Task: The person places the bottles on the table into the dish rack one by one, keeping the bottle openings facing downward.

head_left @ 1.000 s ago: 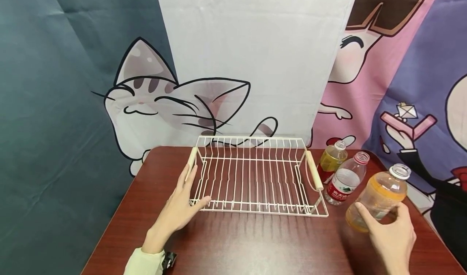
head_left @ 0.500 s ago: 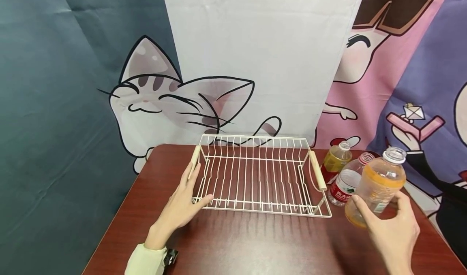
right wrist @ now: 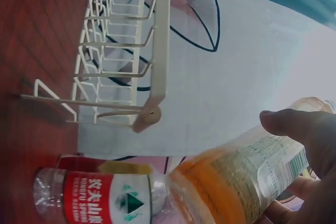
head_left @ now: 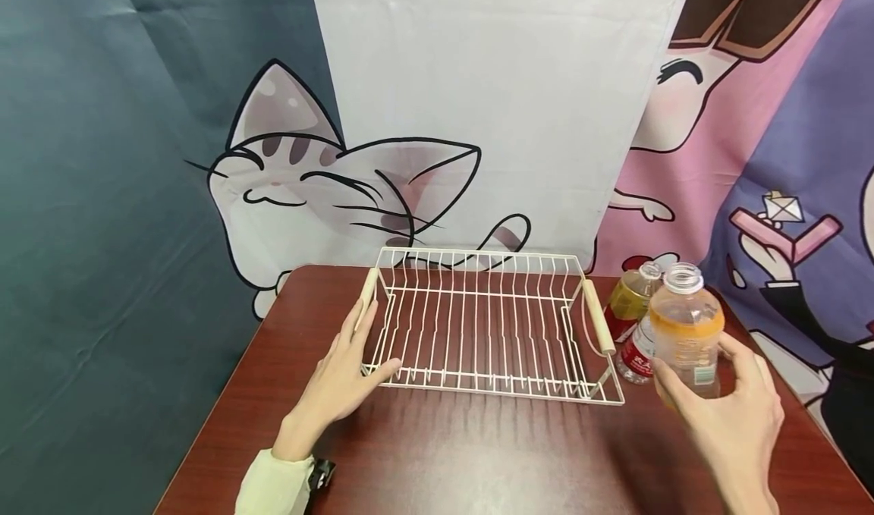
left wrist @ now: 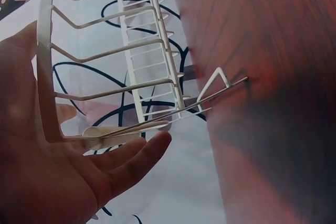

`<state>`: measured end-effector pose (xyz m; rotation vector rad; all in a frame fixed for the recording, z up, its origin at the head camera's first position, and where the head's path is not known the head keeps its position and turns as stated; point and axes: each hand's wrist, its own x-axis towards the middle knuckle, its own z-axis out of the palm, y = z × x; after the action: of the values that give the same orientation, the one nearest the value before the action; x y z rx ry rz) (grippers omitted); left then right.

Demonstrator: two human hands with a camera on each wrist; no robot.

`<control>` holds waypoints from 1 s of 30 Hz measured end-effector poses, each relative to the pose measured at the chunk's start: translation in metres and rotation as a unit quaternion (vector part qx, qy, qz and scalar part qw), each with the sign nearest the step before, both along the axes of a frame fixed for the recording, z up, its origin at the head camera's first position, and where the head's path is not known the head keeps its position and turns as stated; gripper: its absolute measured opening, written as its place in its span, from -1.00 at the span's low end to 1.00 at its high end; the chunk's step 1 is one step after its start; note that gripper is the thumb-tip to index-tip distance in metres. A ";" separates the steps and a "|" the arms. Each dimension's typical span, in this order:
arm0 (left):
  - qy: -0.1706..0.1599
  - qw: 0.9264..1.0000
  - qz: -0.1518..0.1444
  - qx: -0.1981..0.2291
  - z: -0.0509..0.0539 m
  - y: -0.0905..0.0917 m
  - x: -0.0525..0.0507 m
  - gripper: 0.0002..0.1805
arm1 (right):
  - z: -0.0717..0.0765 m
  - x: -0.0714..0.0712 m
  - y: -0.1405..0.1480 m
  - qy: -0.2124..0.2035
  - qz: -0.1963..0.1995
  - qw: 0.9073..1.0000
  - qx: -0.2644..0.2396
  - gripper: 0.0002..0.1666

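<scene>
1 orange-banded bottle (head_left: 686,325) is above the tabletop (head_left: 492,462), near the red-labelled bottle (head_left: 636,354) and the yellow bottle (head_left: 630,303), the right grip (head_left: 737,412) curled round it; the left grip (head_left: 334,390), fingers spread, rests against the left end of the wire rack (head_left: 478,293).
</scene>
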<state>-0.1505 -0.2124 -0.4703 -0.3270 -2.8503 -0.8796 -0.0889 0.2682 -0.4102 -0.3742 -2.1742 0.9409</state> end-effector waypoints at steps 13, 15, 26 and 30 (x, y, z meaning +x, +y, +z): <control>0.020 1.000 0.004 -0.005 0.009 0.002 0.000 0.16 | 0.012 -0.016 -0.015 0.095 0.142 0.977 0.127 -0.13; 0.030 1.000 0.001 -0.006 0.012 0.003 0.000 0.15 | 0.011 -0.017 -0.019 0.110 0.158 0.971 0.141 -0.15; 0.140 0.989 -0.043 0.010 0.033 0.027 0.005 0.09 | 0.013 -0.027 -0.036 0.144 0.211 0.948 0.190 -0.17; 0.167 0.983 -0.062 0.044 0.039 0.042 0.006 0.06 | 0.013 -0.029 -0.041 0.149 0.232 0.938 0.210 -0.13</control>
<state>-0.1443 -0.1708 -0.4313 -0.5859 -2.4981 -0.8742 -0.1182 0.2267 -0.3976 0.4790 -2.1358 0.6832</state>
